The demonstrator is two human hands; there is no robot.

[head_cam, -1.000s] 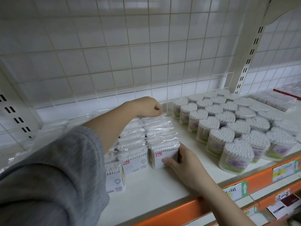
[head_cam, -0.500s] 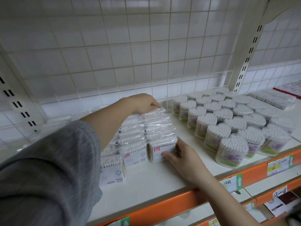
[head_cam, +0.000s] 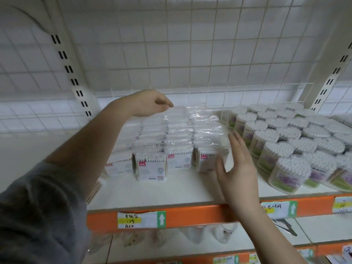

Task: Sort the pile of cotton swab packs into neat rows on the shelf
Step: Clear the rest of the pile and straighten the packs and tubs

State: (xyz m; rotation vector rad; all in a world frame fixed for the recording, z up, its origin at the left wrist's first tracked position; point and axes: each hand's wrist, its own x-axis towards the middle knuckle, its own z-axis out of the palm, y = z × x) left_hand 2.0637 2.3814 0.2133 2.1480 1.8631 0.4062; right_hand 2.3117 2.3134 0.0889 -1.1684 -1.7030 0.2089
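Observation:
Several rows of flat cotton swab packs (head_cam: 179, 141) in clear wrap with red labels run from front to back on the white shelf (head_cam: 171, 189). My left hand (head_cam: 150, 102) hangs over the back end of the rows. Its fingers are curled downward, with the tips at the plastic of the rearmost packs, and nothing is visibly held. My right hand (head_cam: 238, 164) stands edge-on with straight fingers against the right side of the rightmost row. Its thumb touches the front right pack (head_cam: 205, 161). The front packs are not level: one pack (head_cam: 150, 166) stands further forward than its neighbours.
Heart-shaped clear tubs of swabs (head_cam: 285, 145) fill the shelf's right part, close beside my right hand. A wire grid (head_cam: 190, 63) backs the shelf. An orange front rail (head_cam: 190, 216) carries price labels. Bare shelf surface lies left of the packs, and a lower shelf holds bagged goods.
My right hand has left the front face of the front right pack and now lies flat along the row's right side. My left hand has lifted slightly off the back packs. The view shifted left.

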